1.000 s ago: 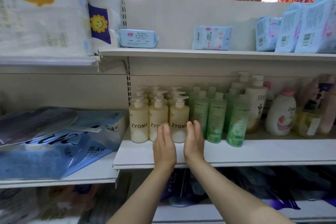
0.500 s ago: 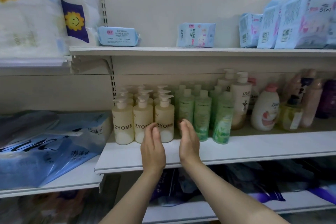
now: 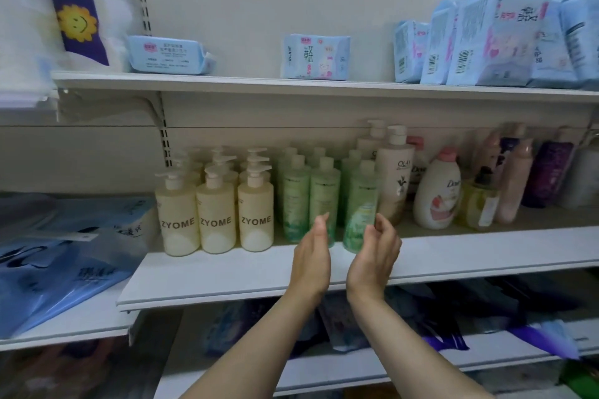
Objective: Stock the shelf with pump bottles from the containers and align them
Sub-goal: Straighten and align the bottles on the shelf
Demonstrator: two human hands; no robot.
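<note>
Cream pump bottles marked ZYOME (image 3: 216, 219) are seen upright on the white middle shelf (image 3: 227, 272), toward its left end; three stand in the front row, labels forward, with further rows behind that cannot be counted reliably. Just to their right, green capped bottles (image 3: 295, 201) are ranked in three columns, three visible at the front, the rightmost (image 3: 359, 207) set slightly forward of its neighbours. Both hands are held over the shelf's front edge before the green group: the left hand (image 3: 312, 257) flat with fingers straight and together, the right hand (image 3: 376, 253) cupped with fingers loosely curled, palms facing each other. Nothing is gripped by either; the front green bottle is seen in the gap between them, and contact cannot be confirmed. Further right, a tall Olay pump bottle (image 3: 393, 175), a white Dove bottle (image 3: 437, 191), a small yellow bottle (image 3: 481, 201) and several pink and purple bottles are noted. On the upper shelf (image 3: 259, 84), two separate wipe packs (image 3: 167, 55) and a cluster of blue packs (image 3: 492, 39) at the right are recorded. Blue plastic packages (image 3: 64, 256) lie on the adjoining left shelf. Red foliage shows above the back panel.
</note>
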